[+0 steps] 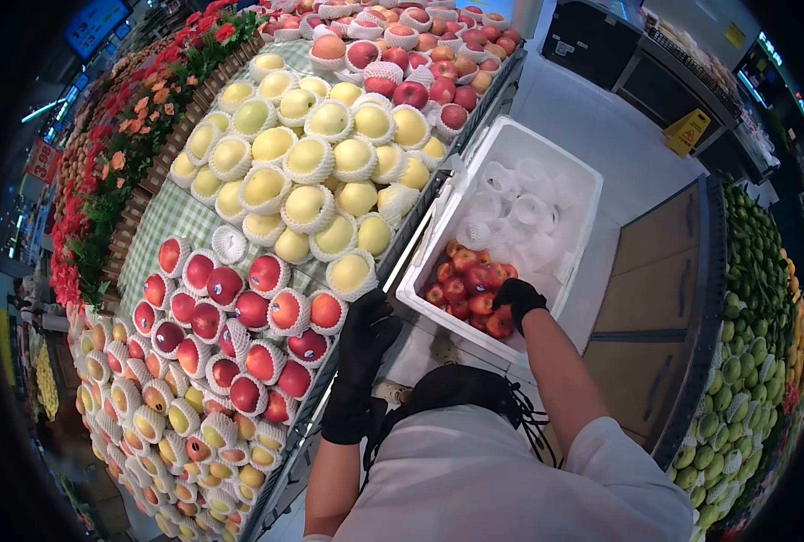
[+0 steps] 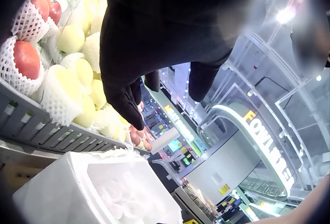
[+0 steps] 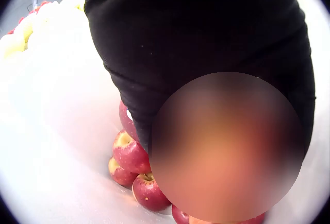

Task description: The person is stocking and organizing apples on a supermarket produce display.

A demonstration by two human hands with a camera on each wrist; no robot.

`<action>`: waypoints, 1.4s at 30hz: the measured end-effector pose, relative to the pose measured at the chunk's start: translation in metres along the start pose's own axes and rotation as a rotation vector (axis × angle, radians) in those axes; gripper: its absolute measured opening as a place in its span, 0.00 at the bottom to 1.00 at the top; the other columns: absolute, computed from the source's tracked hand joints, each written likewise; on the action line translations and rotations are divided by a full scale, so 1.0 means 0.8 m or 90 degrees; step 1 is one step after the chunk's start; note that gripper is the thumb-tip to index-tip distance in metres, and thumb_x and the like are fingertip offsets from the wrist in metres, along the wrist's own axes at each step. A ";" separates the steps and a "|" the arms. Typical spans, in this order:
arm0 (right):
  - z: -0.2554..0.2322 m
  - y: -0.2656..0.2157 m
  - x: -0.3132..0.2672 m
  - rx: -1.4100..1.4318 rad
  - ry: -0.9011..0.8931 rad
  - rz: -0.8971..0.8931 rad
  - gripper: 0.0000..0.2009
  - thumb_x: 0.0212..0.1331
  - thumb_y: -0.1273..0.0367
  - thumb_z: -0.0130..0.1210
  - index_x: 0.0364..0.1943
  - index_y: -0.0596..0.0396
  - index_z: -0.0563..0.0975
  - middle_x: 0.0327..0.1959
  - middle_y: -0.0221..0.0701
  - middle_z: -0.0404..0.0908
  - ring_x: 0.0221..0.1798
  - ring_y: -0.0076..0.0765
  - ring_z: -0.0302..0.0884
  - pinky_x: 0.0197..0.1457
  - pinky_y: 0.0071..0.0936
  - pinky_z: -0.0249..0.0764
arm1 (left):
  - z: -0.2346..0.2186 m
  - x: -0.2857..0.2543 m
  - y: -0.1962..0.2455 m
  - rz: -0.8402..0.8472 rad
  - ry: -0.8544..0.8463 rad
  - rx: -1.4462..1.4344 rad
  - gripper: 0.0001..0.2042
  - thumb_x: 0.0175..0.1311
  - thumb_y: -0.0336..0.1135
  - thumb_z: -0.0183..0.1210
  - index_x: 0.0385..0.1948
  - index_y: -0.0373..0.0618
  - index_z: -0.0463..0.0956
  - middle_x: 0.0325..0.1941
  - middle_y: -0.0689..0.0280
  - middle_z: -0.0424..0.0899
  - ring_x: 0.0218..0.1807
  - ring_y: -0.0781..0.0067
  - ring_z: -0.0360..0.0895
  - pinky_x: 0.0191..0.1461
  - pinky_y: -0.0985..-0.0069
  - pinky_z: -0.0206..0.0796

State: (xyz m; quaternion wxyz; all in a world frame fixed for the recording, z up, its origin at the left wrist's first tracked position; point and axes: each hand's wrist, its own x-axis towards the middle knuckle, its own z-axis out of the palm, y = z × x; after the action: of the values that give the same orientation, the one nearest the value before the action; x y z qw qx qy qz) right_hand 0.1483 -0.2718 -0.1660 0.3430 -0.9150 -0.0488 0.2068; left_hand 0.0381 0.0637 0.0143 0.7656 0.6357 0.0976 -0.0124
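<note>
A black-gloved right hand point(image 1: 519, 303) reaches into the white foam box point(image 1: 590, 203), its bent fingers gripping a red apple point(image 1: 500, 322) above a pile of red apples point(image 1: 454, 289). In the right wrist view the glove point(image 3: 206, 38) covers much of the picture; a blurred orange-red patch hides the fingertips, with apples point(image 3: 131, 157) beside it. The black-gloved left hand point(image 1: 366, 339) hangs empty by the display's edge, fingers loosely bent. In the left wrist view that hand point(image 2: 165, 33) has thumb and fingers apart, nothing between them.
White foam nets point(image 1: 528, 210) lie in the box's far part. Left of it, the sloping display holds netted yellow fruit point(image 1: 307, 155), netted red apples point(image 1: 205, 320) and smaller fruit point(image 1: 185, 420). Cartons point(image 1: 641, 298) and green produce point(image 1: 736, 361) stand right; a yellow floor sign point(image 1: 687, 132) is beyond.
</note>
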 end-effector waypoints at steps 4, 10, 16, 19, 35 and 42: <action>-0.014 -0.032 -0.004 -0.092 -0.003 0.085 0.05 0.37 0.68 0.66 0.23 0.46 0.84 0.37 0.40 0.84 0.43 0.46 0.82 0.47 0.39 0.77 | -0.005 -0.004 0.008 -0.017 0.009 -0.008 0.26 0.59 0.24 0.63 0.61 0.40 0.66 0.58 0.63 0.72 0.59 0.70 0.71 0.60 0.74 0.68; -0.018 -0.022 0.009 -0.150 -0.066 0.123 0.08 0.35 0.69 0.65 0.26 0.47 0.85 0.38 0.44 0.84 0.43 0.51 0.82 0.48 0.43 0.77 | -0.003 -0.007 0.015 -0.007 0.025 0.001 0.25 0.59 0.25 0.63 0.60 0.41 0.67 0.58 0.63 0.72 0.59 0.71 0.71 0.60 0.74 0.68; -0.004 0.029 0.022 -0.040 -0.012 0.072 0.01 0.45 0.71 0.57 0.22 0.49 0.77 0.26 0.33 0.78 0.36 0.36 0.77 0.44 0.30 0.72 | -0.004 -0.006 0.011 -0.004 0.015 0.001 0.25 0.60 0.25 0.63 0.60 0.41 0.67 0.58 0.64 0.72 0.59 0.71 0.71 0.60 0.74 0.69; -0.022 0.015 0.012 -0.054 0.072 -0.017 0.02 0.48 0.72 0.55 0.23 0.49 0.76 0.26 0.30 0.77 0.36 0.32 0.76 0.44 0.28 0.71 | -0.006 -0.004 0.006 0.007 0.012 -0.016 0.25 0.60 0.25 0.63 0.60 0.41 0.67 0.58 0.64 0.72 0.59 0.71 0.71 0.60 0.74 0.69; -0.068 -0.010 0.001 0.121 0.233 -0.303 0.16 0.52 0.73 0.57 0.47 0.47 0.80 0.44 0.25 0.77 0.47 0.28 0.71 0.53 0.24 0.69 | -0.031 -0.019 0.012 0.020 0.050 -0.009 0.22 0.62 0.24 0.58 0.59 0.39 0.66 0.56 0.62 0.75 0.60 0.69 0.73 0.62 0.73 0.68; -0.084 -0.113 -0.040 0.252 0.085 -0.256 0.15 0.60 0.70 0.54 0.51 0.52 0.79 0.52 0.28 0.78 0.53 0.25 0.75 0.55 0.25 0.72 | -0.049 -0.027 0.007 0.026 0.100 -0.063 0.22 0.61 0.25 0.60 0.58 0.40 0.69 0.53 0.63 0.77 0.55 0.73 0.75 0.60 0.74 0.68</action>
State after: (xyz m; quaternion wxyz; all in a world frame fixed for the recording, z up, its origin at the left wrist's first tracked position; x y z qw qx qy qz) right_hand 0.1520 -0.2514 -0.0507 0.5512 -0.8140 -0.1649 0.0794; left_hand 0.0125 0.1008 0.0165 0.7860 0.5982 0.1449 0.0583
